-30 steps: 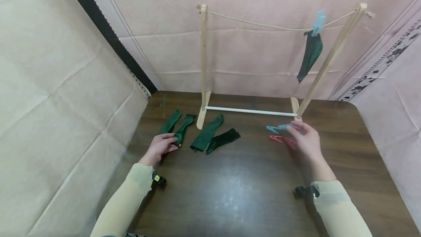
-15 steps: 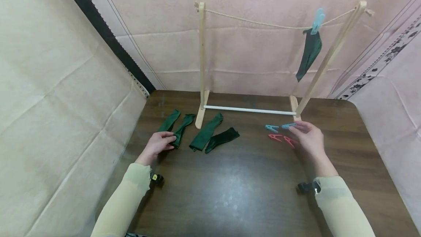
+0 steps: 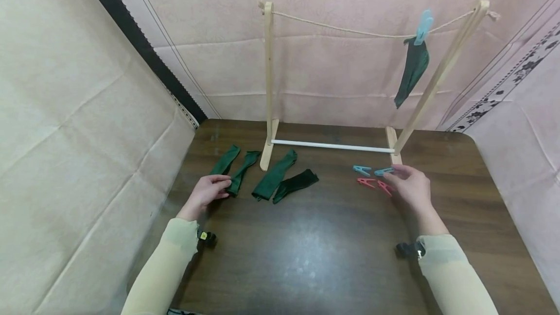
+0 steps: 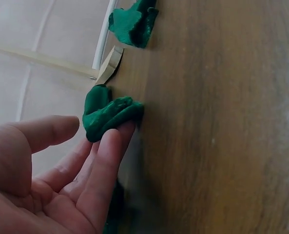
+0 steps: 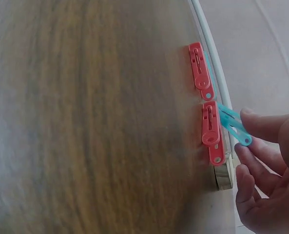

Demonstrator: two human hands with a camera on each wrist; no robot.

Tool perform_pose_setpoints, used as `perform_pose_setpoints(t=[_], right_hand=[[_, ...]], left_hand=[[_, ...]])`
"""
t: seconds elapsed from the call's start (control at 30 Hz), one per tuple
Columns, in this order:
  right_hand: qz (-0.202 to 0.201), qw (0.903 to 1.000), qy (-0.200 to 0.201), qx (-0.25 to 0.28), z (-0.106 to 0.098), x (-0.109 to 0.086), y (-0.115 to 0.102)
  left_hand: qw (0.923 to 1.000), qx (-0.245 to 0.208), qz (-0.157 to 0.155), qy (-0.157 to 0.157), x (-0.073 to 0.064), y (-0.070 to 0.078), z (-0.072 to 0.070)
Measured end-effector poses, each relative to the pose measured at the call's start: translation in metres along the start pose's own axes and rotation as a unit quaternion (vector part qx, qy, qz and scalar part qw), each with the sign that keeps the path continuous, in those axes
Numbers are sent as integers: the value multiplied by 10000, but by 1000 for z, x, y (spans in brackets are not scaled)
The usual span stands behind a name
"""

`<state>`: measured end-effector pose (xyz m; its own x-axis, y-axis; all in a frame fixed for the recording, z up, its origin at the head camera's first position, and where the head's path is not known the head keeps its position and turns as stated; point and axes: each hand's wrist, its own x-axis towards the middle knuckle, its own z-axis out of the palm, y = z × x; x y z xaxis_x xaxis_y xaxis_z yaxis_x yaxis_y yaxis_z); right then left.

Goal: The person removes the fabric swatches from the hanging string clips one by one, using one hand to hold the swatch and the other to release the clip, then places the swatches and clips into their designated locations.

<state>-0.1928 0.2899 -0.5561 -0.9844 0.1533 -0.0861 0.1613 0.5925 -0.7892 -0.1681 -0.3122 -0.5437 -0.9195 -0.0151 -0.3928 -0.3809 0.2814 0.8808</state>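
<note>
My left hand point(image 3: 204, 193) touches the near end of a green sock point(image 3: 242, 171). In the left wrist view, extended fingers lie against the bunched sock point(image 4: 103, 117), while the thumb stays apart from it. Another green sock point(image 3: 225, 159) lies just left. My right hand point(image 3: 411, 188) pinches the end of a blue clothespin point(image 3: 383, 171) between thumb and finger; the right wrist view has the thumb and fingertip at the blue clothespin's point(image 5: 233, 123) two handles. A second blue clothespin point(image 3: 361, 170) and two red clothespins point(image 3: 366, 182) lie beside it.
Two more green socks point(image 3: 274, 175) lie mid-table. Behind them stands a wooden drying rack with a left post point(image 3: 269, 72), white bottom bar point(image 3: 332, 146) and sagging cord point(image 3: 332, 27). A green sock point(image 3: 412, 69) hangs from the cord by a blue clothespin point(image 3: 423, 28).
My right hand has shifted slightly right and down, and the blue clothespin at its fingers now lies apart from the other blue one. My left hand has drawn slightly left along the sock.
</note>
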Motion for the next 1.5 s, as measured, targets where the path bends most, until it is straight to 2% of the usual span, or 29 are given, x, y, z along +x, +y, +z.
perform_pose_setpoints(t=[0.17,0.33,0.57,0.67,0.77,0.9,1.0,1.3,1.5], right_hand=[[70,9995,-226,-200,0,1,1],[28,9992,-220,-335,1,2,4],[-30,9991,-178,-391,1,0,4],[13,9991,-217,-374,0,-2,3],[53,9990,-251,-359,0,-3,3],[62,9991,-296,-281,-1,-4,4],[56,9993,-319,-203,-3,-3,5],[84,9992,-391,57,-6,-2,5],[64,9990,-392,207,-9,-2,4]], left_hand=[[9999,-82,144,11,-1,1,-2],[9995,-177,263,-73,-1,4,-6],[9994,-15,354,-54,-14,24,-7],[9986,116,518,49,-13,23,-6],[9974,140,671,200,-5,13,-7],[9970,83,711,297,1,5,-8],[9971,-40,687,311,2,6,-8],[9937,-209,885,653,6,9,-6],[9933,-327,889,669,7,14,-6]])
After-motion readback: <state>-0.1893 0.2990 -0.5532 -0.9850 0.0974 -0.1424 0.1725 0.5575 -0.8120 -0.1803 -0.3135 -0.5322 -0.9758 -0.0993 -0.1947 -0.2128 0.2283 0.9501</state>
